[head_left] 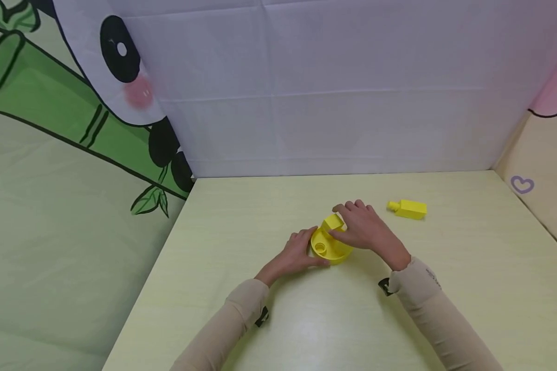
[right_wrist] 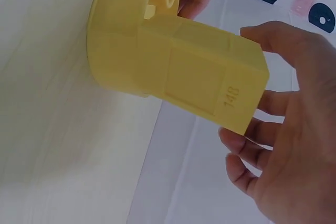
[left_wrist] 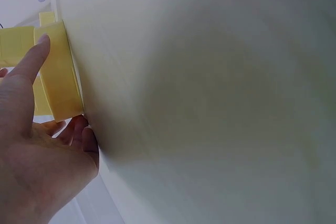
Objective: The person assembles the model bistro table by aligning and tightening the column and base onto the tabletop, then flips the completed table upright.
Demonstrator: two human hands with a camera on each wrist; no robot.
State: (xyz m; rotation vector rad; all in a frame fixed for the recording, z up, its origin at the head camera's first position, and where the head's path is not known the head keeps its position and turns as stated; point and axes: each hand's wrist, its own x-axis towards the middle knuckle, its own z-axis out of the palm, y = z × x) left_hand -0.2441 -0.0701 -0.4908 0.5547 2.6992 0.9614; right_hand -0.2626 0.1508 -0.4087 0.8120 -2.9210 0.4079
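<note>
A round, shallow yellow base (head_left: 338, 253) with a raised ring-shaped socket inside sits on the table. A rectangular yellow block (head_left: 332, 222) stands up from it; in the right wrist view the block (right_wrist: 202, 72) bears the number 148. My left hand (head_left: 298, 252) grips the base's left side, its thumb along the outer wall (left_wrist: 62, 72). My right hand (head_left: 364, 229) holds the upper end of the block between thumb and fingers. Part of the right fingers' contact is hidden behind the block in the right wrist view.
Another yellow block (head_left: 409, 209) with a round knob at one end lies on the table to the right, beyond the right hand. The pale table (head_left: 241, 206) meets a white fabric backdrop (head_left: 329, 129) at its far edge. Printed cloth hangs at both sides.
</note>
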